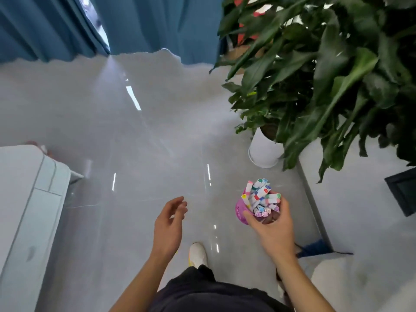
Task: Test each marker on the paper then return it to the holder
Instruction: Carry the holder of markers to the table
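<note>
Right hand [273,228] grips round pink plastic holder [240,212] crammed with loose, light capped markers [263,198], lower right; left hand [170,224] open, empty; keep upright, hold body.

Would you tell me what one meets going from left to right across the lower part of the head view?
White furniture unit → left hand, open and holding nothing → white shoe → pink holder full of markers, gripped by the right hand → dark panel on the wall.
</note>
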